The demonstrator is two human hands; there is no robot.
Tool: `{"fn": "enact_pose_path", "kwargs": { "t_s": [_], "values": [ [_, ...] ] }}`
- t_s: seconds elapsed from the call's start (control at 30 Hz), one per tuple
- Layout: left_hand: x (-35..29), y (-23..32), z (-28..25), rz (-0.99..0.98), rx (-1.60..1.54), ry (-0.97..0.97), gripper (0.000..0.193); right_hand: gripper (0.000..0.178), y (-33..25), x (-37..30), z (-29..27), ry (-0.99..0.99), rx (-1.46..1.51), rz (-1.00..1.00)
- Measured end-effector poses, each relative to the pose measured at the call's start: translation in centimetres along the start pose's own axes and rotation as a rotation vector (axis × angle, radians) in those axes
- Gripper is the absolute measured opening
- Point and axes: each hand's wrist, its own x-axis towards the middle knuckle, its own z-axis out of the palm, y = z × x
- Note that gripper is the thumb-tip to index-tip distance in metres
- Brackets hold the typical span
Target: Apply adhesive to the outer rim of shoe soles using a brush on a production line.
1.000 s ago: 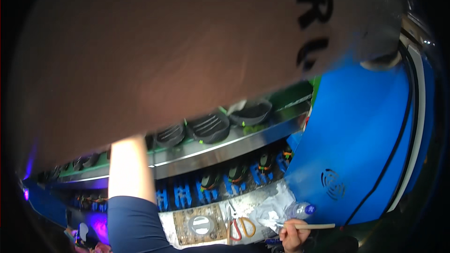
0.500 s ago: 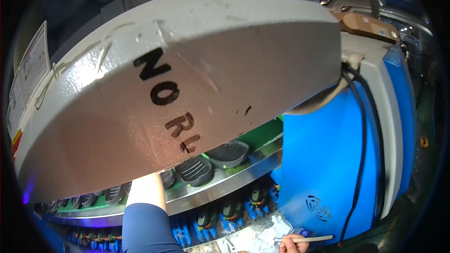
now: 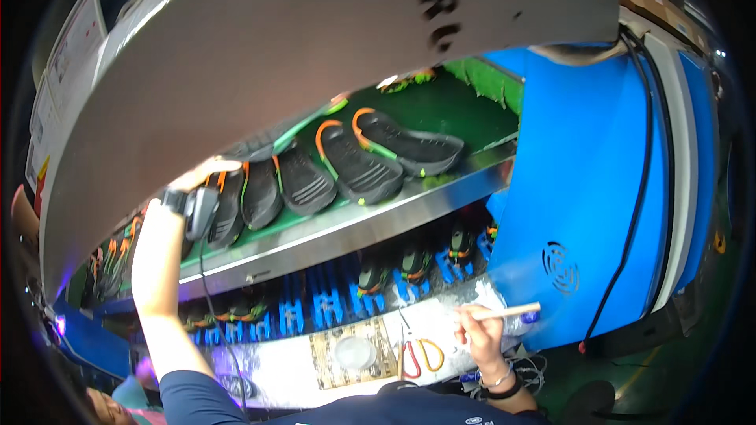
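Note:
Under the grey hood, my left hand reaches over the conveyor with a dark device strapped at the wrist. Its fingers are closed at the near end of a tilted, blurred shoe sole with a green edge; the hood hides part of both. Beside it, black shoe soles with orange and green rims lie in a row on the green belt. To the right, my right hand pinches a pale wooden stick above the white work shelf; the stick's left tip is hard to make out.
The grey hood hangs low over the belt. A blue machine panel with a black cable stands at right. Below the metal rail, blue racks hold shoes. Scissors and a round translucent dish on cardboard lie on the shelf.
My view has dropped, so more of the belt and shelf shows. My left hand has come into sight with a sole at its fingers. My right hand still holds the stick.

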Motion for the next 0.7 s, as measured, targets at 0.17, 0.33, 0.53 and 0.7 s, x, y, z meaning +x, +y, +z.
{"fn": "enact_pose_path", "kwargs": {
  "t_s": [0.17,0.33,0.53,0.7],
  "values": [
    [-16.3,-1.4,6.6,-0.25,0.209,0.217,0.036,0.028,0.3,1.1,2.3,-0.233,0.063,0.179],
    [-26.0,-9.4,8.0,-0.656,0.135,-0.017,0.031,0.032,1.4,0.0,5.2,-0.493,-0.067,0.085],
    [-32.7,-18.4,4.7,-0.642,-0.732,-0.218,0.054,0.02,2.4,-0.1,7.7,-0.592,-0.177,0.251],
    [-31.8,-18.9,9.9,-0.975,-0.968,-0.259,0.057,0.02,5.8,0.5,13.9,-0.841,-0.242,0.314]
  ]
}}
